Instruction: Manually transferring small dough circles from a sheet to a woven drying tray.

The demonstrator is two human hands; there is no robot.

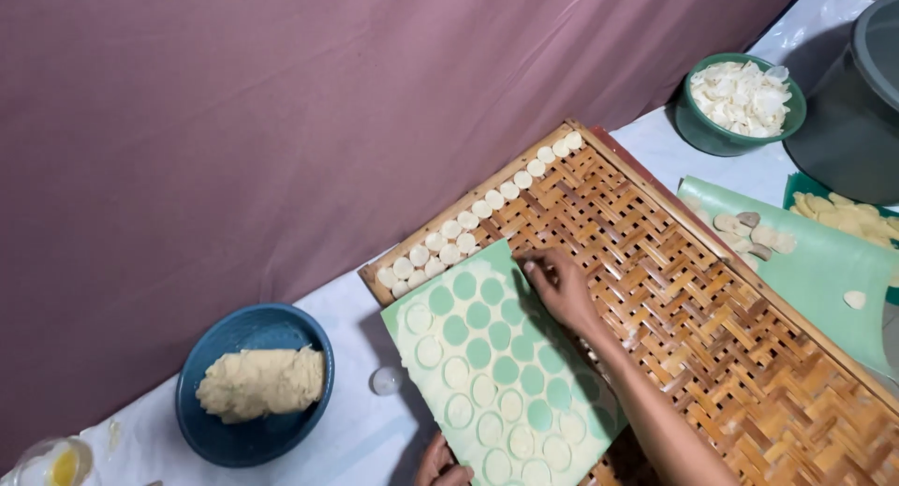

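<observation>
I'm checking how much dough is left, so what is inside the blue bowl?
The blue bowl holds one pale yellowish lump of dough resting on its bottom. Whatever lies beneath the lump is covered.

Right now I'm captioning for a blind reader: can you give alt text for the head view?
The right hand touches the top edge of a green mat covered with dough rounds, resting on a woven bamboo tray; the left hand grips the mat's near edge. A blue bowl of dough sits left.

We counted two hands [562,285]; three bowls [253,383]; one woven bamboo tray [712,336]; two green sheets [496,374]; one lump of dough [260,381]; discs too many to count.
</observation>
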